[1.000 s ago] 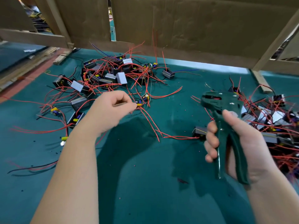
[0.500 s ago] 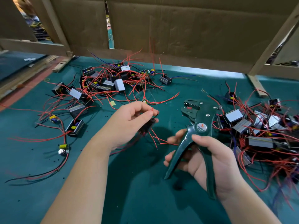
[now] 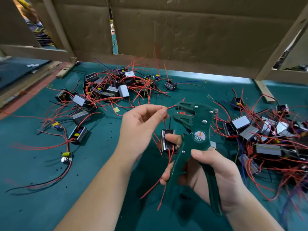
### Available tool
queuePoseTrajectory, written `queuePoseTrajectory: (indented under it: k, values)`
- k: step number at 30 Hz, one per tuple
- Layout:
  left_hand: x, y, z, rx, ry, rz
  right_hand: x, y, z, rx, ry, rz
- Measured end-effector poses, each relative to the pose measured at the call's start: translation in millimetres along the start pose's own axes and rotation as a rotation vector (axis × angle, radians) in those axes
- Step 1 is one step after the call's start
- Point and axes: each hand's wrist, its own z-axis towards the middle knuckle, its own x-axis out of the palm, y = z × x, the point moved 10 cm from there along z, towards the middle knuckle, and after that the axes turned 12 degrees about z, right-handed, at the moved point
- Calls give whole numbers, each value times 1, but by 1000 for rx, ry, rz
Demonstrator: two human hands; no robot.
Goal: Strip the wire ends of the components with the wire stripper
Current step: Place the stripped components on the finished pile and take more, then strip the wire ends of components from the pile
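Observation:
My right hand [image 3: 211, 174] grips the handles of a dark green wire stripper [image 3: 195, 130], whose jaws point up and left. One right finger also presses a small black and silver component [image 3: 167, 142] against the tool. Red wires hang down from that component, and a red and a black wire rise from it. My left hand [image 3: 141, 129] pinches the upper ends of those wires just left of the stripper's jaws.
A tangle of components with red wires [image 3: 115, 90] lies at the back left of the green table, and another heap [image 3: 266, 139] lies at the right. A few single components [image 3: 78, 135] sit at the left. A cardboard wall [image 3: 183, 30] closes the back.
Both hands have come together in the middle. The component moved from my left hand to my right hand's finger against the stripper, and my left hand now pinches its wire ends.

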Motion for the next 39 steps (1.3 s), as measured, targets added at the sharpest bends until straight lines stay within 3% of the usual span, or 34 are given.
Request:
queuePoseTrajectory:
  k: [4,9,12,16,18,20,22,25,31,39]
  values:
    - [-29,15,9,-110,-168,-55,-7,7,-1,-44,-65,-25]
    - [-120,51,13,-320,-605,-507,-16,18,-9,-117,-132,-50]
    - [-169,50,6,-257,-823,-236,-29,46,-16,-322,-242,-59]
    - [-163,53,12,-276,-787,81,-40,83,-38,-646,-345,-229]
    - [-166,46,13,-227,-793,255,-43,89,-45,-719,-382,-286]
    - [-166,36,13,-155,-792,420,-46,90,-48,-735,-395,-286]
    - [-164,34,14,-114,-778,425,-44,90,-48,-739,-384,-288]
    - [-162,51,25,-230,-669,403,-44,87,-45,-721,-371,-303]
    - [-151,71,36,-446,-433,738,-34,82,-41,-698,-307,-362]
    - [-143,53,33,-300,-438,964,-34,77,-38,-661,-274,-334]
